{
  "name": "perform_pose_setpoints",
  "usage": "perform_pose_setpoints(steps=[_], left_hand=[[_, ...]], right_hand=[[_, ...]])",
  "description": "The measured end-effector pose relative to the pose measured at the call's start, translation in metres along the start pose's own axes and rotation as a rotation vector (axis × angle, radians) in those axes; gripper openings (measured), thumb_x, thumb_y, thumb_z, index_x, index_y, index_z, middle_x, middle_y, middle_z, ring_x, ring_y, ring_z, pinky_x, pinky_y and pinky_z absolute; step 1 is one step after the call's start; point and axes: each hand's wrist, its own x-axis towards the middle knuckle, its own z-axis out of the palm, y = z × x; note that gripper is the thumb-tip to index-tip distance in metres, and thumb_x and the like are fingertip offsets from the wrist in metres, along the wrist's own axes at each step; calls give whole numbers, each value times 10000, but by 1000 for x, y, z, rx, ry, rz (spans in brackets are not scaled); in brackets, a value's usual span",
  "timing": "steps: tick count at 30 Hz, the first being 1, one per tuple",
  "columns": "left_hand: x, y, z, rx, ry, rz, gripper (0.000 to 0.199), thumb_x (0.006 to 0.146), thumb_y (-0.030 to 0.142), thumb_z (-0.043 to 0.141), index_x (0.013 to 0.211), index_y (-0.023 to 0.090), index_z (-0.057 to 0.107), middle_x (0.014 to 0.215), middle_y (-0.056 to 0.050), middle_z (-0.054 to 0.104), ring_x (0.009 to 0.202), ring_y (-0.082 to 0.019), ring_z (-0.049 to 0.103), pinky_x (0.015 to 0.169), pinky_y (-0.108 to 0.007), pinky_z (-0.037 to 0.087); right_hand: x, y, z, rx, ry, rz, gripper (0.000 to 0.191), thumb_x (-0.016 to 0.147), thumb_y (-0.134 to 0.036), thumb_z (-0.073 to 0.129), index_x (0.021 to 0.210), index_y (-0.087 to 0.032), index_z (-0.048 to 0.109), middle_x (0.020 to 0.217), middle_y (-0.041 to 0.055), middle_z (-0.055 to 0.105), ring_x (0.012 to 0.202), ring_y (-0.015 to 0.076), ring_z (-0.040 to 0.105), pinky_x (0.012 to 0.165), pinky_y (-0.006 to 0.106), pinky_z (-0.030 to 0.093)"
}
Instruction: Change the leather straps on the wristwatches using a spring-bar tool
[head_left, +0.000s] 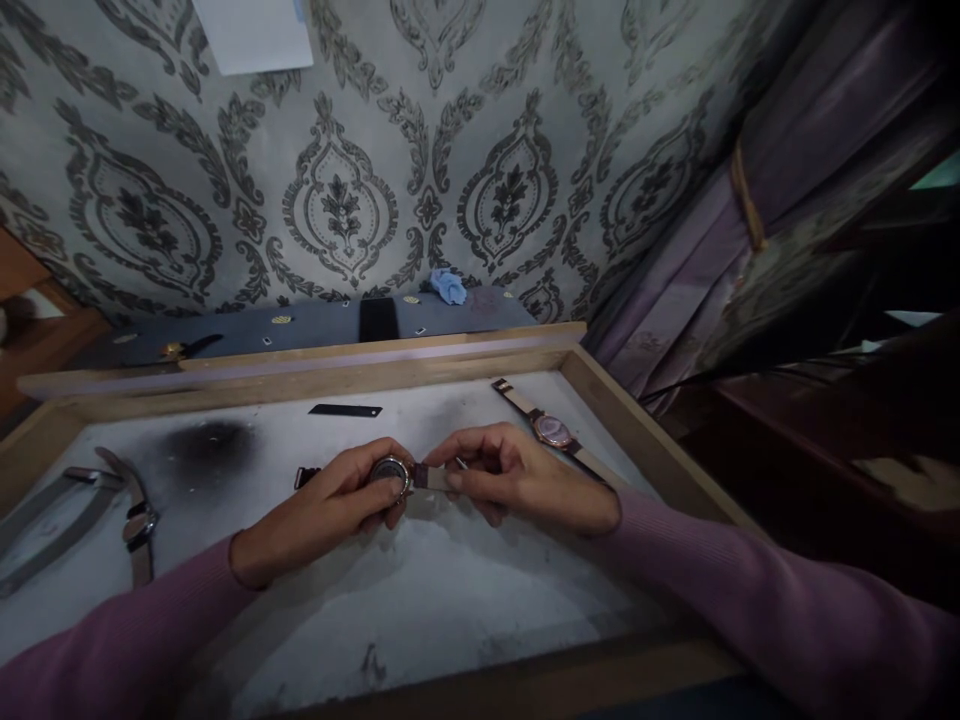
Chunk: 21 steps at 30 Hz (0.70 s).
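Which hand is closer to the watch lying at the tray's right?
The right hand, close beside that watch; the left hand is farther left, holding another watch.

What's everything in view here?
tray: one, white, foreground
held wristwatch: one, dark dial, centre
strap: one, beige, right of it
second wristwatch: one, rose-gold case, tray's right
third wristwatch: one, beige strap, tray's left
strap-like loop: one, grey, far left
blade-like strip: one, black, tray's back
low surface: one, blue, behind tray
rectangle: one, black, low surface
crumpled item: one, blue, right of rectangle
watch-like piece: one, gold-black, surface's left
wallpaper: one, grey, back
sheet: one, white, top left
curtain: one, purple, right
left grip: one, mauve sleeve, around held wristwatch
right grip: one, mauve sleeve, on strap
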Motion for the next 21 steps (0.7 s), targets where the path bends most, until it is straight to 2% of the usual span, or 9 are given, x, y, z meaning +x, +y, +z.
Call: perform_pose_setpoints(steps=[6,15,21], left_hand=[[0,1,0,-30,-10,-10,147,910,281,466,994,193,546,644,38,486,560,-97,366,492,-223,250],[1,-3,-1,-94,-34,-20,143,908,281,470,985,189,548,648,38,494,542,-87,351,483,-218,231],[0,-2,-2,-112,-39,-6,141,907,280,476,989,183,537,645,41,490,552,-89,361,487,-221,231]], right_hand=[[0,1,-1,-4,9,17,266,784,-301,665,975,-115,657,577,-59,525,405,33,424,397,172,303],[0,0,1,6,9,-32,257,781,-312,669,941,-114,637,519,-85,481,400,34,403,391,169,300],[-1,-1,0,5,-10,-57,265,811,-306,658,986,-107,644,533,-86,470,410,33,412,404,168,301]])
